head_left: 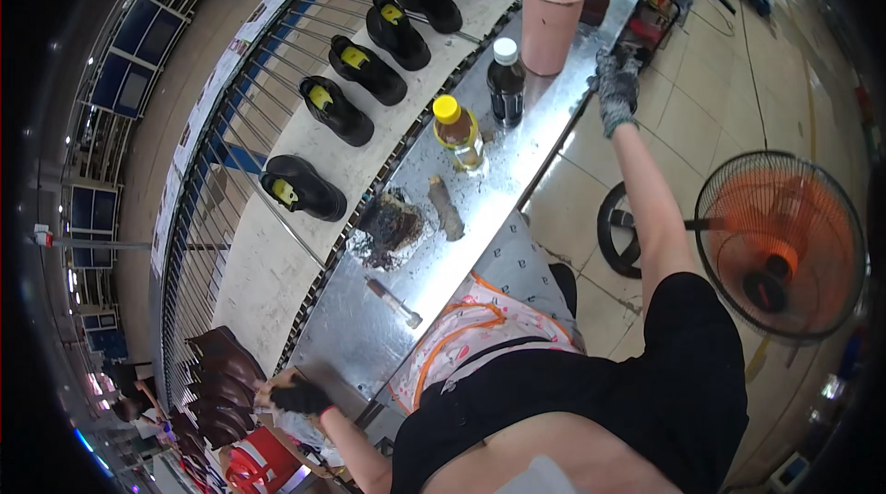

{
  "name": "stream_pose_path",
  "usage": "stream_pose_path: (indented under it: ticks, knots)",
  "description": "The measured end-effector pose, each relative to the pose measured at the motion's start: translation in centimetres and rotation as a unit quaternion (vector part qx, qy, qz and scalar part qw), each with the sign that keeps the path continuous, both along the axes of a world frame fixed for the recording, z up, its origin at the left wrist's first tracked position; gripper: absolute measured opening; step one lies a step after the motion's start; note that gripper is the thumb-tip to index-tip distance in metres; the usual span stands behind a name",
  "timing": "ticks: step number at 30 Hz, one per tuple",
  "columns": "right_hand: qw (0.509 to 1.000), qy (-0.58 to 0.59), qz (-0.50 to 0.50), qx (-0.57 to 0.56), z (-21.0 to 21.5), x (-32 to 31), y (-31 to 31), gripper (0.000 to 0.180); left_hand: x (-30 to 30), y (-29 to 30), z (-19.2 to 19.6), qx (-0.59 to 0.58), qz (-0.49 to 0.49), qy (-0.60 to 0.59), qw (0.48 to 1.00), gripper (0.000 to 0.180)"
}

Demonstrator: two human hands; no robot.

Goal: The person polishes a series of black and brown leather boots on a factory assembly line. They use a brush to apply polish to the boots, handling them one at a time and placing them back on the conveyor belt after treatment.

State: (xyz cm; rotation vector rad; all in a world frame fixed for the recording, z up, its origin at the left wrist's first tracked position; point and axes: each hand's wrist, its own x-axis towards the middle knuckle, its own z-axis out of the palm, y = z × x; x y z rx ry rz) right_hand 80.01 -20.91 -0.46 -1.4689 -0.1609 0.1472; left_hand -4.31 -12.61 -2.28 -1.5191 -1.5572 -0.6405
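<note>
My left hand (300, 394), in a black glove with bare fingertips, reaches down at the table's lower left end, beside brown shoes (224, 360) and crumpled clear plastic (309, 429). Its fingers are partly hidden and blurred; whether they hold anything does not show. My right arm stretches far forward. My right hand (616, 90), in a grey glove, is at the table's right edge near a pink tumbler (552, 23), its thumb apart from the fingers and nothing seen in it. Between my hands, a brush (394, 301), a dark-stained sponge-like block (389, 220) and a cloth-wrapped stick (446, 208) lie on the metal table (337, 337).
A yellow-capped bottle (458, 132) and a white-capped dark bottle (507, 83) stand on the table. Black shoes (337, 111) line the curved conveyor (263, 286) beyond it. An orange fan (780, 245) stands at right. A red container (263, 459) sits at lower left.
</note>
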Motion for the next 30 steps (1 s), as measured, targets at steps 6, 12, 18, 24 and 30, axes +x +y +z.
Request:
stream_pose_path:
  ticks: [6, 12, 18, 24, 30]
  knots:
    - [0.906, -0.157, -0.067, -0.387, 4.0, 12.4, 5.7, 0.085, 19.3, -4.3, -1.9, -0.449, 0.143, -0.167, 0.866, 0.054]
    - [0.919, -0.057, 0.004, -0.390, 5.5, 18.3, 8.9, 0.067, 20.2, -3.6, -1.6, -0.431, 0.168, -0.237, 0.854, 0.052]
    - [0.914, -0.133, 0.027, -0.383, 4.8, 17.5, 9.1, 0.086, 19.2, -4.1, -2.1, -0.412, 0.215, -0.226, 0.856, 0.049]
    - [0.879, -0.203, -0.021, -0.430, 4.0, 14.8, 8.1, 0.061, 20.1, -3.7, -1.4, -0.432, 0.216, -0.213, 0.849, 0.049]
    - [0.896, -0.191, -0.059, -0.397, 4.7, 8.5, 2.6, 0.089, 18.0, -4.1, -2.6, -0.406, 0.164, -0.240, 0.866, 0.052]
